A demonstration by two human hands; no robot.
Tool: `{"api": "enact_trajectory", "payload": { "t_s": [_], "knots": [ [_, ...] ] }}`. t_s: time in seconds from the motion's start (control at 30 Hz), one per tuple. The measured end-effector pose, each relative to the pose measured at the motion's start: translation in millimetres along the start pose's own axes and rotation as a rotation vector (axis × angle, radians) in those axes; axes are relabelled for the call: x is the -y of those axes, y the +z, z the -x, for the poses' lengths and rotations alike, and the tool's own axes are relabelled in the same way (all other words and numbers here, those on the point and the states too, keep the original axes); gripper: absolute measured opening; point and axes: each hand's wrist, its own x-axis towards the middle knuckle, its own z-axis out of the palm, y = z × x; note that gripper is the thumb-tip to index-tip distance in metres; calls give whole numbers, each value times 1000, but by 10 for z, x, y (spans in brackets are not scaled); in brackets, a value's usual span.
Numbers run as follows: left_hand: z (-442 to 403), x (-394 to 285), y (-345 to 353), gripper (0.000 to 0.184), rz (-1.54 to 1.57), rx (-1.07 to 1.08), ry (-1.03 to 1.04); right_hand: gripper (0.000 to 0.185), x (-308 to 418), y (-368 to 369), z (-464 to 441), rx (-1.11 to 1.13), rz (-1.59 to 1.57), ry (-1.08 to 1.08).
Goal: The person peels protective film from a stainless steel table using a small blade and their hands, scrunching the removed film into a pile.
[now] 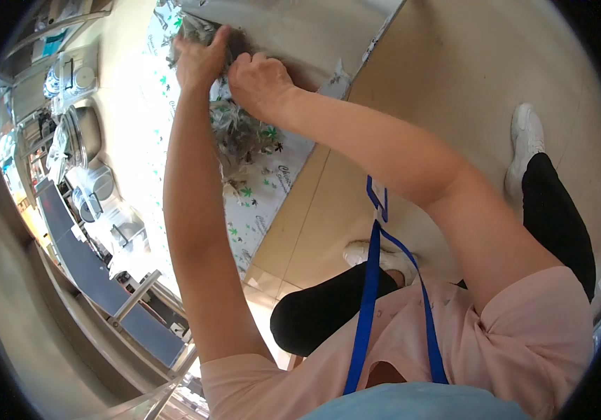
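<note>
My left hand (201, 61) reaches to the far end of the patterned sheet. Its thumb and fingers are spread against a grey crumpled clump (199, 29), partly hidden behind them. Just right of it, my right hand (262, 80) has its fingers curled inward near the same grey material; what they pinch, if anything, is hidden. A second loose, shredded-looking grey heap (241, 136) lies between my forearms, its kind unclear. Underneath spreads a white sheet (262, 199) printed with green leaves and dark lettering. A smooth grey panel (293, 28) adjoins it, with a torn scrap (335, 80) near its edge.
To the left stand clear plastic containers (125, 227), a dark round-edged basin (89, 133) and metal rack rails (136, 301). A blue lanyard (367, 308) hangs from my neck. White shoes (527, 133) show on the tiled floor (447, 84) at right.
</note>
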Motion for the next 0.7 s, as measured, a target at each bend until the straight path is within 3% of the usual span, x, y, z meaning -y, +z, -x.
{"api": "enact_trajectory", "payload": {
  "t_s": [0.07, 0.2, 0.33, 0.53, 0.67, 0.7],
  "knots": [
    [40, -260, 28, 84, -83, -10, -31, 15, -33, -13, -20, 54, -74, -26],
    [-48, 21, 147, 57, -33, -37, 115, 10, 69, 134, 13, -127, -172, 6],
    [-63, 260, 140, 51, 17, -139, 354, 14, 189, 106, 27, -70, -174, -47],
    [-40, 432, 51, 57, 203, -25, 299, 13, 344, 131, 38, -96, -110, -65],
    [34, 392, 15, 79, 170, -25, 106, 11, 313, 162, 73, -133, -111, -93],
    [71, 359, 44, 81, 140, -25, 135, 11, 287, 164, 89, -145, -131, -84]
  ]
}}
